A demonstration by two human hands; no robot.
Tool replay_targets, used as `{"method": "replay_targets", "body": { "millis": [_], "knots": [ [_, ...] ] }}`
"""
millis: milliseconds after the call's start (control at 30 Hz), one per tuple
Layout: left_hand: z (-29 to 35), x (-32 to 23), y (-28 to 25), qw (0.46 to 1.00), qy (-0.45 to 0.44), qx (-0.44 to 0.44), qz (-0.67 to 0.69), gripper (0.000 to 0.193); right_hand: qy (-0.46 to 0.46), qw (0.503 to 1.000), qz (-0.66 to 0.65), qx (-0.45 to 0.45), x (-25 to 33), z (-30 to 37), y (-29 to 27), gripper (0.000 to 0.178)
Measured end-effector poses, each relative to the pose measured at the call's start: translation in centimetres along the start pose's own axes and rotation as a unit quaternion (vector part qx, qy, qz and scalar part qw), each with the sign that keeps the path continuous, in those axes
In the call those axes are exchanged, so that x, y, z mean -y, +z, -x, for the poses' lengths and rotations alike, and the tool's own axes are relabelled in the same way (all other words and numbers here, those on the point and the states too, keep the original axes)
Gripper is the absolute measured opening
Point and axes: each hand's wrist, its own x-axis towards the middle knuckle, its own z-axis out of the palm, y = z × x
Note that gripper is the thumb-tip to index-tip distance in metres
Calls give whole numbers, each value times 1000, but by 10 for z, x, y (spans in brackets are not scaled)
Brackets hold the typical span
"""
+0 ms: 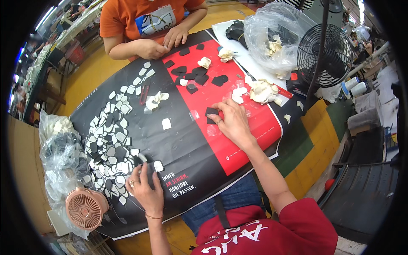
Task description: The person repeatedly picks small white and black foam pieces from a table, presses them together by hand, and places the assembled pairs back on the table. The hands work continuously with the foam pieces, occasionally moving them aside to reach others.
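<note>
A black-and-red sheet (187, 144) covers the worktable, with a co-worker in an orange shirt (123, 21) at its far edge. Cream scraps (262, 91) crowd the space just beyond the person's right hand (219, 114), whose thumb and fingers touch a black patch (211, 115) on the red part; their grip is unclear. The left hand (145, 187), fingers parted, reaches the pile of patches (111, 148) near a pink fan (86, 208); whether it holds one cannot be told.

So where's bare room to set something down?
Mostly bare: black sheet between the lone white piece and the printed lettering. Crowded: the pile by the left hand, and the far half of the red area.
</note>
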Motion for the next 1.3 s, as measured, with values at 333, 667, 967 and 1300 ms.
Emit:
{"method": "replay_targets", "body": {
  "millis": [333,667,967,1300],
  "knots": [
    [15,-6,6,994,-8,-96,59,35,-1,952,-303,40,27,31,-11,30],
    [8,-70,14,973,123,67,182,50,-55,995,-19,-81,-16,27,-26,22],
    [0,-80,26,973,135,111,150,49,-178,967,158,-86,-59,-12,-41,32],
    [3,-80,21,975,92,46,197,38,-31,988,-98,-113,-39,-6,-42,45]
  ]
}}
